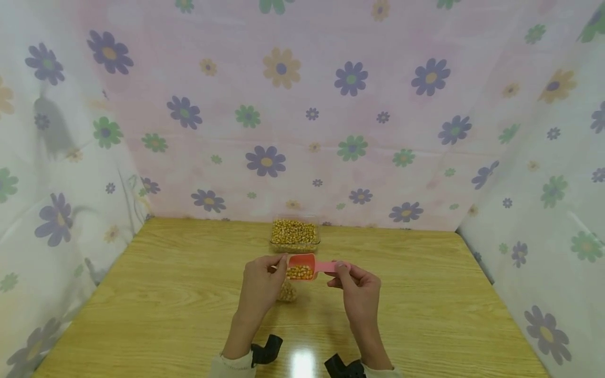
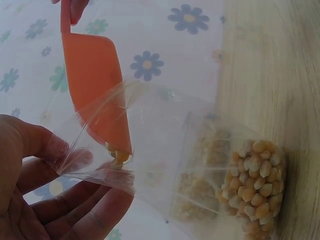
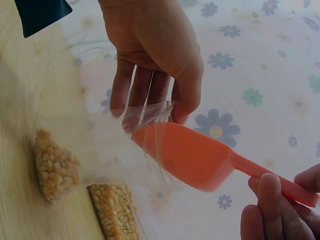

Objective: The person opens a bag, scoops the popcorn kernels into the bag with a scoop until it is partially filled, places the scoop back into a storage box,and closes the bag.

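My right hand [image 1: 363, 290] pinches the handle of a small red-orange scoop [image 1: 302, 261]. Corn kernels [image 1: 300, 272] lie in the scoop's bowl. In the left wrist view the scoop [image 2: 95, 75] has its front end inside the mouth of a clear plastic bag [image 2: 155, 115], with a few kernels at its lip. My left hand [image 1: 261, 279] holds the bag's rim between thumb and fingers. The bag's lower part bulges with corn kernels [image 2: 255, 185] and hangs close to the tabletop. In the right wrist view the bag [image 3: 100, 145] spreads around the scoop's front.
Behind the hands, a clear rectangular container [image 1: 295, 247] filled with corn kernels stands near the back edge of the wooden table [image 1: 179, 283]. A flowered cloth [image 1: 302, 131] encloses the back and both sides. A dark wrist mount [image 1: 267, 350] sits on each wrist.
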`<action>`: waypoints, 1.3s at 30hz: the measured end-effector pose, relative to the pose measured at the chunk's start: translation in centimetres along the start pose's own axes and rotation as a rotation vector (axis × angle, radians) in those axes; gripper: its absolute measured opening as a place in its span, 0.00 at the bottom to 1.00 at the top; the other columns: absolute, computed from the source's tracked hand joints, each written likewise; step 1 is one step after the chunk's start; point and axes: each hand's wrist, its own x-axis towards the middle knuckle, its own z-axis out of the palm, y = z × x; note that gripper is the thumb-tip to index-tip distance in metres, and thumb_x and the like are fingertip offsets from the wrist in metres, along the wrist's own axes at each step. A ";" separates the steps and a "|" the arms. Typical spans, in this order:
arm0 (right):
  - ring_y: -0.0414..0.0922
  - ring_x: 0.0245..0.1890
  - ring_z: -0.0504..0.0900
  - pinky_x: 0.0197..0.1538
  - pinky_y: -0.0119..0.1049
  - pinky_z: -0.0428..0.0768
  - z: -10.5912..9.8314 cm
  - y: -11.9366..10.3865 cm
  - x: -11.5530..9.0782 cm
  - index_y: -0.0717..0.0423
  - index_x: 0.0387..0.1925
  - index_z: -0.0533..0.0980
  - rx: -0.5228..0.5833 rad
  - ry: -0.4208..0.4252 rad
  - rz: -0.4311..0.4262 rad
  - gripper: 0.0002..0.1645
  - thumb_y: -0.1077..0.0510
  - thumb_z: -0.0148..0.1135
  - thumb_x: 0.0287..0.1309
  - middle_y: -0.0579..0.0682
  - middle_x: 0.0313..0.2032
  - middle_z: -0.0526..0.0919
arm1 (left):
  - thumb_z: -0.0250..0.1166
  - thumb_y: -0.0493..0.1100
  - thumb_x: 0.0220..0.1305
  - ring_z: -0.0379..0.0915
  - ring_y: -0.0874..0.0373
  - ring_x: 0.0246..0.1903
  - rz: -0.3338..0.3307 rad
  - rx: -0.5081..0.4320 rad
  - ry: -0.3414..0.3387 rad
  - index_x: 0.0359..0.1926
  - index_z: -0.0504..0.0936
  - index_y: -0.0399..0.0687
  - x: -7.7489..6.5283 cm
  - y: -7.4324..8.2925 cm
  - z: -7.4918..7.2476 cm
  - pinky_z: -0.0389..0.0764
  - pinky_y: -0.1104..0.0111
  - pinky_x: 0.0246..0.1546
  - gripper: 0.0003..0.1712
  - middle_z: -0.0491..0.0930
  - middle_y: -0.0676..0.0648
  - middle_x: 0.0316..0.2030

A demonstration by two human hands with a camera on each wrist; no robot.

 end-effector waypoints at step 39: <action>0.39 0.22 0.85 0.23 0.32 0.78 0.1 -3.5 -1.8 0.67 0.40 0.87 -0.155 -0.034 -0.242 0.09 0.65 0.64 0.67 0.63 0.34 0.89 | 0.62 0.40 0.74 0.76 0.62 0.21 -0.011 -0.022 -0.047 0.49 0.89 0.37 0.0 -0.4 0.0 0.69 0.72 0.13 0.14 0.87 0.43 0.30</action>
